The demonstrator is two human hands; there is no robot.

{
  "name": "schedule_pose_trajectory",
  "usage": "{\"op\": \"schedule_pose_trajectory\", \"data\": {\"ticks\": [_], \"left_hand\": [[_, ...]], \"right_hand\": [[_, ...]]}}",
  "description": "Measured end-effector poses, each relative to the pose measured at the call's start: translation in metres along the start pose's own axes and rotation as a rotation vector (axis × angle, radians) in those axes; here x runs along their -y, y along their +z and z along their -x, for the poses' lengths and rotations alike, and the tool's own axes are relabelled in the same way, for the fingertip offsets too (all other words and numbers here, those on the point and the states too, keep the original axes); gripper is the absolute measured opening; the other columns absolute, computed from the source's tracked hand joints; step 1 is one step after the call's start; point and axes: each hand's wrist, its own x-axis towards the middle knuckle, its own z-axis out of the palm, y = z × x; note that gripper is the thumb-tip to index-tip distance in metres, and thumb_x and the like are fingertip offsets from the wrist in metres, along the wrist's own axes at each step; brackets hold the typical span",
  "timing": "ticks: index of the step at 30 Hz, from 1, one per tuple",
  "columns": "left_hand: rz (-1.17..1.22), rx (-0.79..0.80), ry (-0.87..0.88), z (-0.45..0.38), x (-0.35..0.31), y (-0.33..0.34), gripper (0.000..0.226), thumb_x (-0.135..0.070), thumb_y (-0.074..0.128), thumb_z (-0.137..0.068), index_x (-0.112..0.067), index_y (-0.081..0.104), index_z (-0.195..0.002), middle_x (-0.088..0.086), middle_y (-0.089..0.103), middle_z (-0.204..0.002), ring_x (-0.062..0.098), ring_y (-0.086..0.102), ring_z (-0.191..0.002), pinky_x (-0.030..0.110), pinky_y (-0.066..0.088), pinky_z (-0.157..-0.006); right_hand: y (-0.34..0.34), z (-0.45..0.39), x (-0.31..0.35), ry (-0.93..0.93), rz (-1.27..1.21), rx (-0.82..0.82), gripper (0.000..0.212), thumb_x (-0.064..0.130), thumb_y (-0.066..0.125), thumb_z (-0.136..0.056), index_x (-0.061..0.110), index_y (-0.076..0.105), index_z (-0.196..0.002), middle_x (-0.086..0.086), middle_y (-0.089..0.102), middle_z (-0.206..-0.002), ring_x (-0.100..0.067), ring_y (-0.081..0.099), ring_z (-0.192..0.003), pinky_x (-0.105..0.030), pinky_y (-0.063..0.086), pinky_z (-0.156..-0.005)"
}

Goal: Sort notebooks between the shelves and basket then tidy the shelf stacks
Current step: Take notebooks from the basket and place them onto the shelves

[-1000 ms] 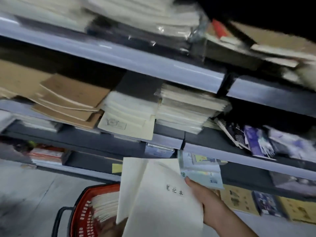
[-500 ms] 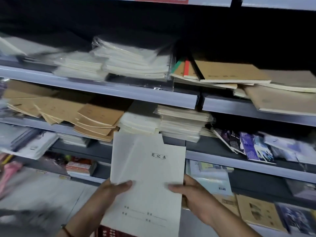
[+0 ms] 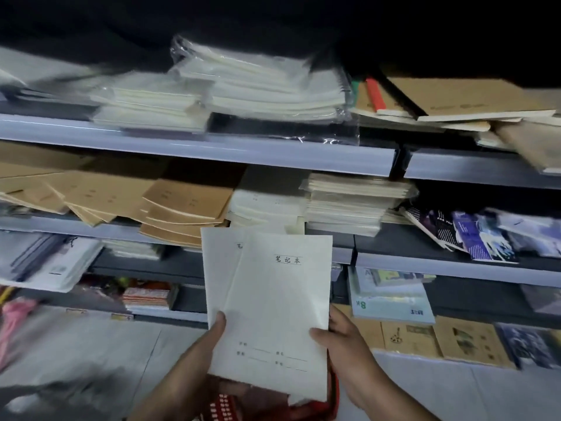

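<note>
Both hands pinch white notebooks (image 3: pixel 273 302) near the shelves (image 3: pixel 212 153): left hand (image 3: pixel 212 332) on the left edge, right hand (image 3: pixel 343 341) on the right. The front cover reads "笔记本".

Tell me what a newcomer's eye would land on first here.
First, the pale notebooks held up front and centre, the left hand and right hand gripping their lower edges. Behind them, a slumping fan of brown notebooks crowds the middle shelf, beside white stacks.
</note>
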Motion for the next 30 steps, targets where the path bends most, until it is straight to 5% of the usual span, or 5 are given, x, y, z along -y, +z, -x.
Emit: {"op": "schedule_pose_trajectory", "data": {"ticks": [9, 13, 17, 23, 30], "left_hand": [[-0.389, 0.119, 0.337, -0.027, -0.095, -0.032, 0.049, -0.054, 0.057, -0.088, -0.018, 0.065, -0.120, 0.008, 0.076, -0.107, 0.027, 0.073, -0.098, 0.047, 0.059, -0.081], [-0.342, 0.085, 0.397, -0.067, -0.146, -0.024, 0.036, -0.040, 0.065, -0.090, -0.010, 0.065, -0.112, 0.010, 0.078, -0.093, 0.026, 0.074, -0.069, 0.025, 0.049, -0.042], [-0.405, 0.088, 0.371, -0.111, -0.188, -0.008, 0.034, -0.035, 0.063, -0.096, -0.007, 0.063, -0.115, 0.010, 0.074, -0.106, 0.021, 0.074, -0.066, 0.020, 0.041, -0.037], [-0.766, -0.077, 0.536, -0.147, -0.205, 0.018, 0.024, -0.032, 0.067, -0.094, -0.012, 0.063, -0.107, 0.010, 0.071, -0.110, 0.020, 0.070, -0.068, 0.023, 0.054, -0.045], [-1.421, -0.453, 0.756, -0.146, -0.184, 0.031, 0.072, -0.050, 0.055, -0.094, -0.006, 0.025, -0.143, 0.013, 0.068, -0.092, 0.034, 0.066, -0.083, 0.037, 0.052, -0.070]], "right_hand": [[0.042, -0.003, 0.015, -0.054, -0.098, -0.120, 0.042, -0.009, 0.051, -0.092, 0.020, 0.068, -0.117, -0.003, 0.074, -0.112, -0.029, 0.069, -0.105, -0.058, 0.049, -0.098], [0.030, 0.007, 0.017, -0.007, -0.288, -0.091, 0.041, -0.011, 0.046, -0.092, 0.012, 0.065, -0.121, -0.012, 0.072, -0.117, -0.037, 0.067, -0.108, -0.055, 0.050, -0.095], [0.012, 0.019, 0.008, 0.020, -0.420, -0.044, 0.045, -0.011, 0.046, -0.088, 0.004, 0.060, -0.128, -0.021, 0.067, -0.123, -0.043, 0.063, -0.114, -0.058, 0.042, -0.104], [0.002, 0.025, 0.005, 0.028, -0.384, -0.064, 0.045, -0.011, 0.045, -0.088, 0.008, 0.061, -0.127, -0.020, 0.068, -0.121, -0.041, 0.067, -0.108, -0.049, 0.055, -0.087], [0.017, 0.019, 0.017, 0.043, -0.250, -0.025, 0.045, -0.010, 0.041, -0.093, 0.011, 0.064, -0.125, -0.015, 0.070, -0.119, -0.035, 0.068, -0.108, -0.045, 0.052, -0.088]]}}
